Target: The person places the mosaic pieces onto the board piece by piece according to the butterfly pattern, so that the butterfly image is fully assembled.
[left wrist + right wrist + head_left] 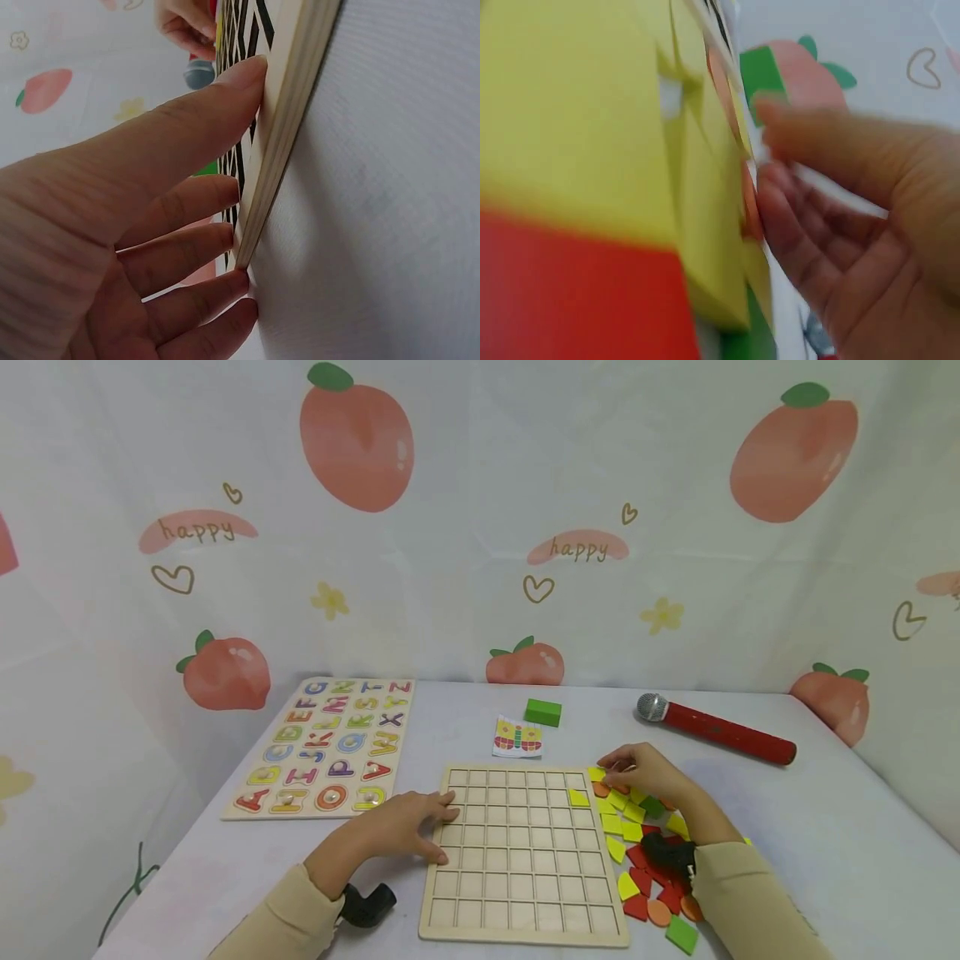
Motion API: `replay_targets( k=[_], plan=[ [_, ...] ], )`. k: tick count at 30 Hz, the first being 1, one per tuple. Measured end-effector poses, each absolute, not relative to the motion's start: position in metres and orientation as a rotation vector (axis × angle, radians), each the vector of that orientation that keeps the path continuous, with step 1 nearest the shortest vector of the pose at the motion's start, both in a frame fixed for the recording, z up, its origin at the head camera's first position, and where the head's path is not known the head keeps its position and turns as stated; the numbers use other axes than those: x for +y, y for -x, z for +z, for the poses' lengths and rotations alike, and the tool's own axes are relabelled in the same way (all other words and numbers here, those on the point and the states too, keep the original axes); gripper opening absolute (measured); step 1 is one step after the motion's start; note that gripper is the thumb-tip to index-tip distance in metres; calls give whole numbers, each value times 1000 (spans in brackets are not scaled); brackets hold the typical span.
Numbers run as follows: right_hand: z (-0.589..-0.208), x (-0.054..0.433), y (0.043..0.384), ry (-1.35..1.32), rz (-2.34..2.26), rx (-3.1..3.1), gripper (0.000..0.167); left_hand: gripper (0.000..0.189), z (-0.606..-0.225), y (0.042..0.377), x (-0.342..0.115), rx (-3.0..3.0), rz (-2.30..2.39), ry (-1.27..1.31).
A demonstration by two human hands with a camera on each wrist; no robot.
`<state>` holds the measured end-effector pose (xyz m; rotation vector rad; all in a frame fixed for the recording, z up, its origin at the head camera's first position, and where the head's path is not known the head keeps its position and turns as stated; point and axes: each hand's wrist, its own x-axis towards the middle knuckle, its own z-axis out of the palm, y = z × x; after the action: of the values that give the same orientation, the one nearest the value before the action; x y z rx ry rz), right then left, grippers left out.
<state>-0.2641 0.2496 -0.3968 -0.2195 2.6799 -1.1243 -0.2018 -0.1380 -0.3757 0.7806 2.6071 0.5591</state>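
A pale wooden grid board (525, 937) lies flat on the table, with one yellow piece (578, 797) in a cell near its upper right. My left hand (405, 823) rests at the board's left edge, its thumb (247, 75) on the rim and its fingertips along the side. At the board's top right corner, my right hand (636, 770) reaches over loose flat pieces. Its thumb and bent fingers (787, 225) stand apart beside an orange piece (751, 202) in the right wrist view, with nothing visible between them. Yellow pieces (611, 823) lie below this hand.
Red pieces (637, 907) and a green square (682, 935) spread right of the board. Behind it are a butterfly picture card (517, 737) and a green block (543, 712). An alphabet board (322, 752) lies left, a red microphone (720, 731) back right.
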Motion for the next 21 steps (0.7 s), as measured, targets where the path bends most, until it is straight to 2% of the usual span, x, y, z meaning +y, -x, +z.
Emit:
replay_targets(
  k=[12,17,21],
  plan=[
    [-402,244,262,199,-1195,2663,23,65,-374,201,-138,2600,549,-796],
    [-389,244,261,217,-1190,2653,20,65,-375,201,-138,2593,556,-809],
    [-375,240,261,287,-1257,2624,23,64,-375,201,-138,2597,558,-806]
  ],
)
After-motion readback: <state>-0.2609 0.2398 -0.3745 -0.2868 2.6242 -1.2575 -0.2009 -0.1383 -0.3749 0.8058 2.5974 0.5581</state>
